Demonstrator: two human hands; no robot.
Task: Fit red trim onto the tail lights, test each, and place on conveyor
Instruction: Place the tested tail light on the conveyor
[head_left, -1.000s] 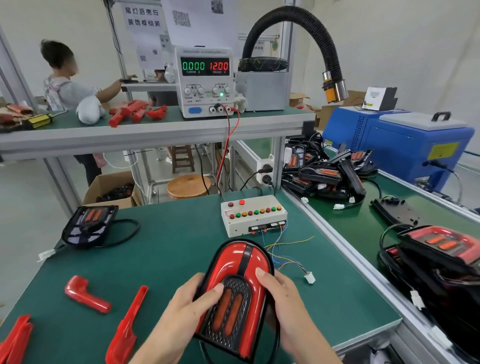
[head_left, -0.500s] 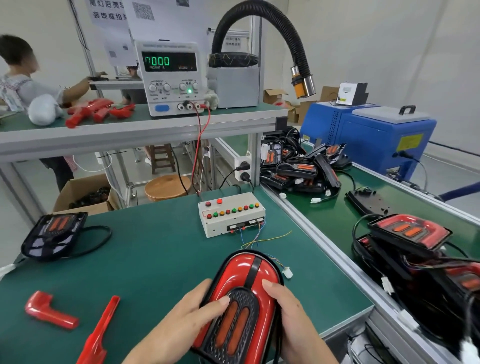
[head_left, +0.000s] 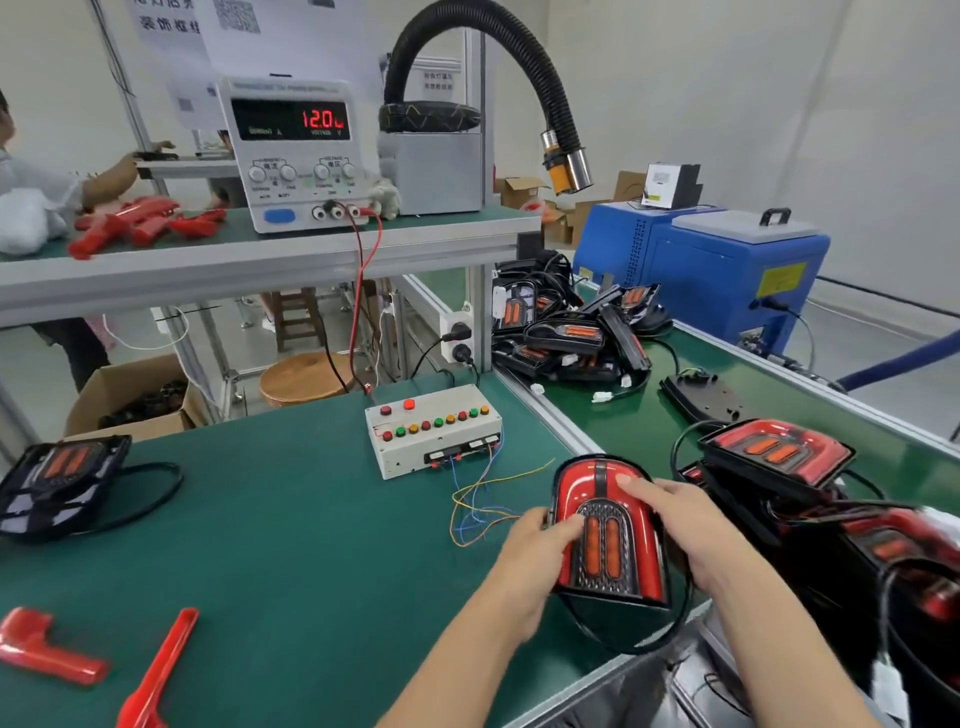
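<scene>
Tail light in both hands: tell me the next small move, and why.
Probably carry the tail light right onto the conveyor. The red trim already sits on it, both hands, left and right, hold it by the bench's right edge, beside other trimmed lights.

Test box (head_left: 434, 431) sits behind tail light (head_left: 608, 530), conveyor (head_left: 644, 426) right.

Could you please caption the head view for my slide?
Both hands hold a red-trimmed tail light beside the conveyor.
</scene>
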